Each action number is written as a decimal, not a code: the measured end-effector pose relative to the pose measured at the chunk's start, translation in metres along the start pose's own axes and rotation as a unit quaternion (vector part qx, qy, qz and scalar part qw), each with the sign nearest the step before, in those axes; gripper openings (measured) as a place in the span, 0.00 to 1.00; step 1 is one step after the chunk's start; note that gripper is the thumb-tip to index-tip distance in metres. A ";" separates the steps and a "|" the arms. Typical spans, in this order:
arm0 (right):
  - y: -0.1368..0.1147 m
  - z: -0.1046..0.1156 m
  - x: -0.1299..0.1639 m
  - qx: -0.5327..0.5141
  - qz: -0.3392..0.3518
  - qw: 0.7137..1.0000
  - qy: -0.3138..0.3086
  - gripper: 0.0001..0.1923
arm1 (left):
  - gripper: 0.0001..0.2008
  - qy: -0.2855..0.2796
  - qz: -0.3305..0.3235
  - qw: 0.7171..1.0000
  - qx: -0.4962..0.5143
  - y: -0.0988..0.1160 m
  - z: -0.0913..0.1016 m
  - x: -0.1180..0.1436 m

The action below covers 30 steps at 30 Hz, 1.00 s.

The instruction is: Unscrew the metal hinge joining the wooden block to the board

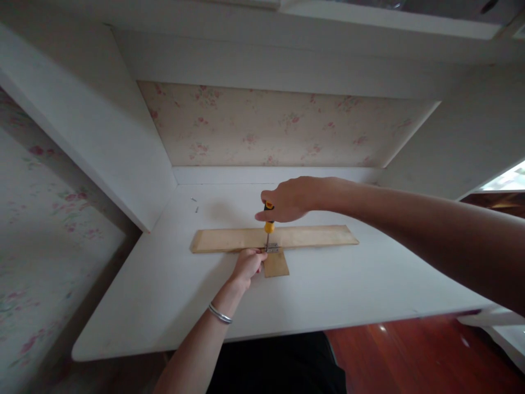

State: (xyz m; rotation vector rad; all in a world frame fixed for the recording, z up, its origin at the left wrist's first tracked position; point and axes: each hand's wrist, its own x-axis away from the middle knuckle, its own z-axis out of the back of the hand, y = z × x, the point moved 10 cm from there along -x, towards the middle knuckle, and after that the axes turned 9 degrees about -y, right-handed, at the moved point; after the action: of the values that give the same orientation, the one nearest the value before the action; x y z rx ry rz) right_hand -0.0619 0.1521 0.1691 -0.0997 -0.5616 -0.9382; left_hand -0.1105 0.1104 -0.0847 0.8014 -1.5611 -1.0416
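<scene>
My right hand (289,201) is closed round the handle of a yellow and black screwdriver (269,225), held upright. Its shaft points down at a small metal hinge (272,248). The hinge lies where a long wooden board (315,236) meets a small wooden piece (276,264) on its near side. With fingers closed, my left hand (248,264) presses at the left edge of the hinge and the small piece. Whatever its fingertips pinch is too small and hidden to make out.
Two small screws (195,204) lie on the white desk (164,284), behind the board's left end. White side panels (102,126) and an overhead shelf enclose the desk. Floral wallpaper (254,126) covers the back. The desk's front edge runs close to my body, above a reddish wooden floor (394,355).
</scene>
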 end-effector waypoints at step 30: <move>0.000 0.002 -0.005 -0.047 0.025 0.998 -0.036 0.27 | 0.08 0.009 -0.001 1.000 -0.007 -0.001 0.003 -0.001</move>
State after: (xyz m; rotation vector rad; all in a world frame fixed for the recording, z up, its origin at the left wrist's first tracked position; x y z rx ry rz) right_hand -0.0647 0.1561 0.1681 -0.2322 -0.5792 -0.9148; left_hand -0.1136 0.1118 -0.0865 0.8011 -1.5366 -1.0431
